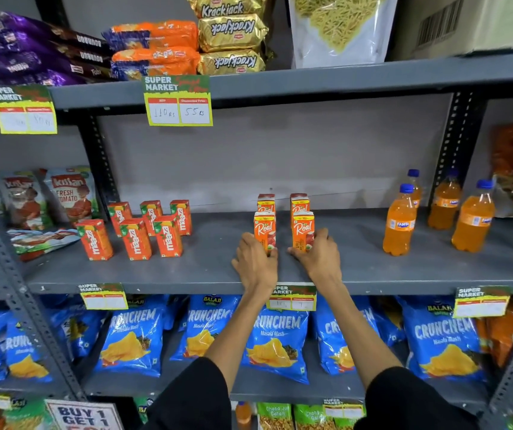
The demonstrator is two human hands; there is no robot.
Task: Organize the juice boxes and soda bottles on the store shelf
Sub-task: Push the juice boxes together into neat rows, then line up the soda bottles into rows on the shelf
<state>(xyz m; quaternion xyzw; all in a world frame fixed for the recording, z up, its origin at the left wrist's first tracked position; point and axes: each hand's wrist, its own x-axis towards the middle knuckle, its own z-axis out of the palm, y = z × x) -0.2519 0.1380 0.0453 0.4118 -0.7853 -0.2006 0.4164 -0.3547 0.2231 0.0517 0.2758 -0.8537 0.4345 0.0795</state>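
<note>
Both hands (256,262) (318,256) grip front Real juice boxes (264,231) (303,231) on shelf (373,268).

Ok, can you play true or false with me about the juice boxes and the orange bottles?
1. Each hand touches a front Real box. True: left hand at one Real box, right hand at the other.
2. There are four Real boxes. True.
3. The Maaza boxes lie flat. False: they stand upright.
4. The Fanta bottles have red caps. False: blue caps.
5. The bottles stand left of the Real boxes. False: to the right.
</note>
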